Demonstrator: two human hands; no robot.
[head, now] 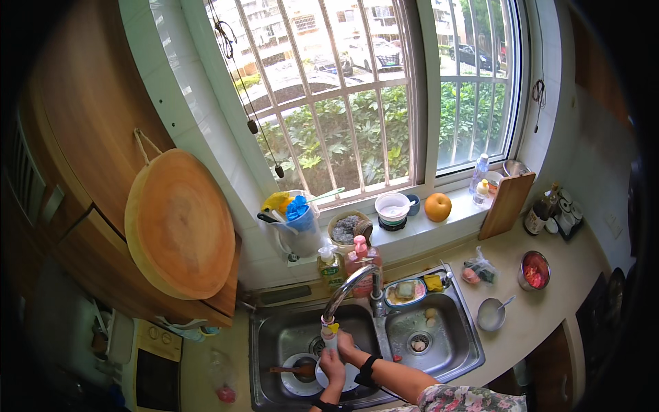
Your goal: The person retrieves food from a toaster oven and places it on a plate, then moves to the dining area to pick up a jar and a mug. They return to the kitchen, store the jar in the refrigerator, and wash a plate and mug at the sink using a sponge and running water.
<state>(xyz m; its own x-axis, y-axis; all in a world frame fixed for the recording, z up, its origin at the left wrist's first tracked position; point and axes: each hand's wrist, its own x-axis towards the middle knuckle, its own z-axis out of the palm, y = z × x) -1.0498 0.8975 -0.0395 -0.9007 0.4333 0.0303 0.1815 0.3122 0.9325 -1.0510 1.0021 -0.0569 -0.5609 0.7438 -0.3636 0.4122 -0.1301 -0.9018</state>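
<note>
Both hands are together under the spout of the chrome faucet, above the left basin of the steel double sink. My left hand has its fingers up against the pale lower end of the spout fitting; whether it grips it is unclear. My right hand is beside it on the right, fingers curled and partly hidden. Beneath them a white plate or bowl lies in the basin. Left of it, a dark bowl with a wooden-handled utensil sits on another white dish.
Soap bottles stand behind the faucet. A sponge dish lies behind the right basin, which holds food scraps. On the right counter are a small pot, a plastic bag and a metal bowl of red food. A round wooden board hangs left.
</note>
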